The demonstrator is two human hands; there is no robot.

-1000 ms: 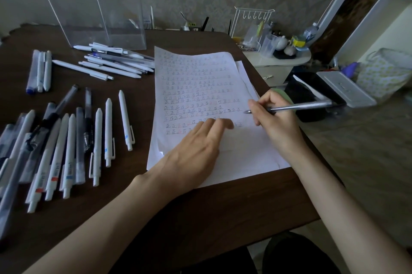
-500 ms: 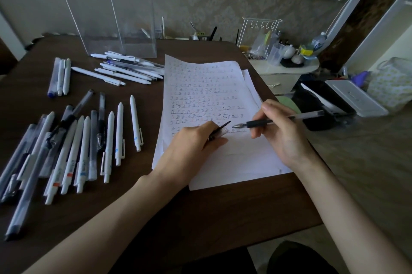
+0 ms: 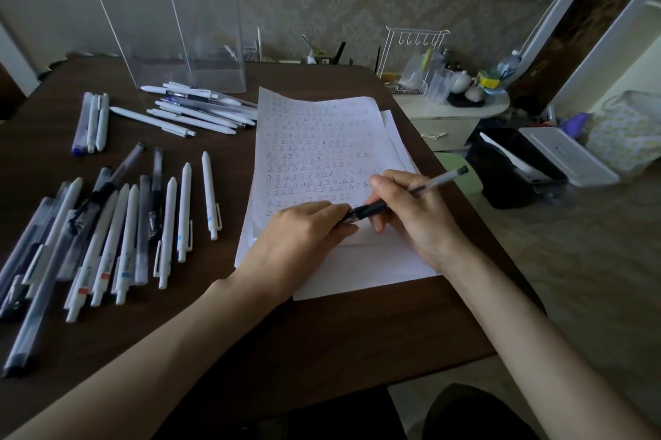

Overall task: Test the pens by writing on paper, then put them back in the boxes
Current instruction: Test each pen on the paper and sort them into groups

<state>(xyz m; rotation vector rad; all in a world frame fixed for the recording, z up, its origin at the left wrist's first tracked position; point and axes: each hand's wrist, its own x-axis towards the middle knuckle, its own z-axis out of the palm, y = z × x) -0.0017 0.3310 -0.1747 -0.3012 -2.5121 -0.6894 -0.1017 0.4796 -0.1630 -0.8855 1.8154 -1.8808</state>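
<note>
My right hand (image 3: 418, 221) grips a clear gel pen (image 3: 440, 180) with a black grip section, its back end pointing up and right. My left hand (image 3: 300, 235) pinches a dark pen cap (image 3: 348, 217) right at the pen's tip; whether the cap is seated is hidden by my fingers. Both hands hover over a stack of white paper (image 3: 322, 139) covered in rows of small written marks. Two tall clear boxes (image 3: 200, 28) stand at the back of the dark table (image 3: 322, 339).
Several white and clear pens (image 3: 118, 235) lie in a row on the left, more pens (image 3: 200, 110) lie in front of the boxes, and three pens (image 3: 91, 121) lie further left. Beyond the table's right edge stand a small cabinet (image 3: 450, 117) with clutter and a white case (image 3: 568, 157).
My left hand lifted off the paper and took up the cap. My right hand turned the pen and brought its tip to the cap.
</note>
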